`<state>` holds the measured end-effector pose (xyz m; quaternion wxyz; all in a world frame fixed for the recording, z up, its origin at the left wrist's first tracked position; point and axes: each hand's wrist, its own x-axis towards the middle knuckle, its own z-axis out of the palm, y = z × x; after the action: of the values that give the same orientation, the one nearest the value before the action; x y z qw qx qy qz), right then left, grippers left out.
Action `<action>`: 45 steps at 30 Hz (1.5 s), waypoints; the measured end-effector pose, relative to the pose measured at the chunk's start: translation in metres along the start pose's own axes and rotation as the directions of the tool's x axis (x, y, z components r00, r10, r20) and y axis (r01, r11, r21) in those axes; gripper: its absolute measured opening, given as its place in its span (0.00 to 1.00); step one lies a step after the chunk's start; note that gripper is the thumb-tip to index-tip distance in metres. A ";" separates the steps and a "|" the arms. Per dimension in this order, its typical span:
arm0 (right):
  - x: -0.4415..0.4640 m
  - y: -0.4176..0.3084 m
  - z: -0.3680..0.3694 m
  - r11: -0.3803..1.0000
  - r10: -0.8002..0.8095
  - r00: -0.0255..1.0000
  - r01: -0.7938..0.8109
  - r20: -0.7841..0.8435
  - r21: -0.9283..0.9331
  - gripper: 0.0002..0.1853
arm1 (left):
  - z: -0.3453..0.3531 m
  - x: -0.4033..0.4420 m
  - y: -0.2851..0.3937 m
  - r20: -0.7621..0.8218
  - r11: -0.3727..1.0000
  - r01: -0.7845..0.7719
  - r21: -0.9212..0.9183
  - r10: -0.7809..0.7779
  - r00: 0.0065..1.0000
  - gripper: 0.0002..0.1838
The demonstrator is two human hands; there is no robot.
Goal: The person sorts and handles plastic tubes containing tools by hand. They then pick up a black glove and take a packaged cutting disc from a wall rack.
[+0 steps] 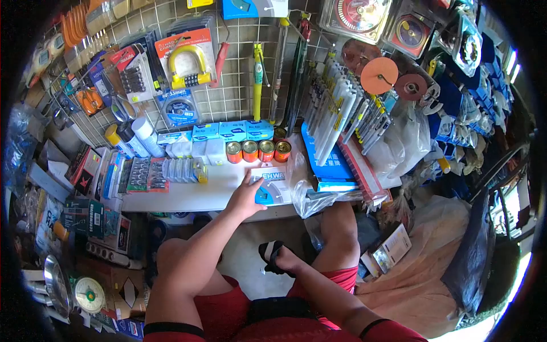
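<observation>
My left hand (247,198) reaches over the white counter, its fingers and thumb around the left end of a flat white-and-blue box (277,181) marked EHWA. The box lies on the counter, just in front of a row of small orange-red cans (250,151). A crumpled clear plastic bag (302,196) is beside its right end. Low above the floor, my right hand (288,260) is next to a black item with a white band (269,252), which looks like a sandal. Whether the right hand grips it or only overlaps it, I cannot tell; its fingers are not distinct.
Blue-and-white boxes (232,130) are stacked behind the cans. Packaged goods, including a yellow shackle lock (190,66), hang on the wire grid. Tall packs of thin rods (340,108) stand at right. A dial scale (89,294) sits low at left; orange-brown sheeting (421,256) lies at right.
</observation>
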<state>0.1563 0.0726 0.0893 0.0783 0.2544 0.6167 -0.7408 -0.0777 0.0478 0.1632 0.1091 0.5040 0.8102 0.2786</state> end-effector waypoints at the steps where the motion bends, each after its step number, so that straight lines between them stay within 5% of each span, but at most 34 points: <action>1: -0.002 -0.005 -0.001 0.998 -0.037 0.999 0.038 0.016 -0.050 0.16 | -0.014 0.000 0.010 -0.021 1.000 -0.007 -0.004 0.007 1.000 0.40; 2: 0.010 0.010 -0.013 0.977 -0.009 0.993 0.034 0.121 -0.209 0.16 | -0.035 0.004 0.020 0.061 0.998 -0.048 -0.031 0.050 0.997 0.36; 4: 0.006 0.003 -0.008 0.998 -0.058 0.993 0.059 0.105 -0.009 0.07 | -0.090 -0.008 0.065 0.039 0.881 -0.077 -0.466 0.107 0.993 0.29; 6: 0.001 -0.007 -0.005 0.983 -0.107 0.988 0.088 0.113 0.163 0.03 | -0.139 -0.021 0.100 -0.158 0.727 -0.275 -0.629 0.227 0.961 0.21; 8: 0.014 0.015 -0.009 0.964 -0.163 0.971 0.119 0.173 0.239 0.18 | -0.191 -0.033 0.131 -0.328 0.630 -0.442 -0.639 0.296 0.897 0.19; 10: 0.010 -0.001 -0.008 0.927 -0.236 0.953 0.163 0.187 0.337 0.18 | -0.234 -0.026 0.161 -0.557 0.590 -0.617 -0.521 0.313 0.769 0.17; 13: 0.016 -0.005 -0.015 0.916 -0.313 0.916 0.221 0.251 0.333 0.19 | -0.295 0.015 0.199 -0.682 0.655 -0.644 -0.395 0.261 0.683 0.19; 16: 0.007 -0.018 -0.018 0.924 -0.256 0.931 0.157 0.259 0.348 0.20 | -0.326 0.090 0.200 -0.652 0.637 -0.568 -0.521 0.132 0.746 0.22; 20: 0.003 -0.018 -0.025 0.865 -0.235 0.934 0.075 0.268 0.496 0.25 | -0.317 0.178 0.167 -0.460 0.376 -0.335 -0.864 -0.319 0.828 0.26; 21: 0.008 -0.010 -0.021 0.813 -0.146 0.968 0.000 0.204 0.583 0.26 | -0.314 0.185 0.162 -0.456 0.339 -0.357 -0.871 -0.282 0.845 0.31; 25: 0.010 -0.001 -0.023 0.790 -0.226 0.958 0.076 0.174 0.608 0.30 | -0.303 0.190 0.182 -0.288 0.015 -0.325 -0.946 -0.501 0.816 0.35; 28: 0.010 0.001 -0.029 0.832 -0.196 0.959 0.051 0.206 0.552 0.28 | -0.300 0.204 0.153 -0.323 -0.136 -0.403 -0.905 -0.398 0.859 0.34; 32: 0.029 0.021 -0.030 0.782 -0.298 0.939 0.140 0.169 0.607 0.28 | -0.300 0.183 0.160 -0.370 -0.170 -0.446 -0.878 -0.349 0.861 0.30; 33: 0.027 0.016 -0.026 0.783 -0.303 0.942 0.160 0.143 0.601 0.25 | -0.300 0.180 0.159 -0.394 -0.168 -0.453 -0.876 -0.294 0.871 0.36; 37: -0.001 -0.007 -0.004 0.790 -0.321 0.946 0.237 0.052 0.565 0.18 | -0.301 0.189 0.164 -0.179 -0.297 -0.360 -0.884 -0.497 0.849 0.43; 38: -0.008 -0.015 -0.003 0.793 -0.327 0.945 0.260 0.026 0.550 0.17 | -0.300 0.192 0.158 -0.149 -0.394 -0.322 -0.861 -0.409 0.900 0.43; 43: -0.031 -0.063 -0.015 0.785 -0.396 0.916 0.374 -0.064 0.494 0.17 | -0.292 0.187 0.153 -0.262 -0.389 -0.346 -0.854 -0.254 0.931 0.38; 45: -0.044 -0.081 -0.019 0.774 -0.441 0.891 0.438 -0.106 0.457 0.17 | -0.290 0.181 0.165 -0.223 -0.370 -0.349 -0.861 -0.342 0.913 0.33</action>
<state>0.1642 0.1003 0.1788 -0.1584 0.1120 0.4607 -0.8661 -0.1704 0.1630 0.5129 0.3040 0.1167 0.2125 0.9213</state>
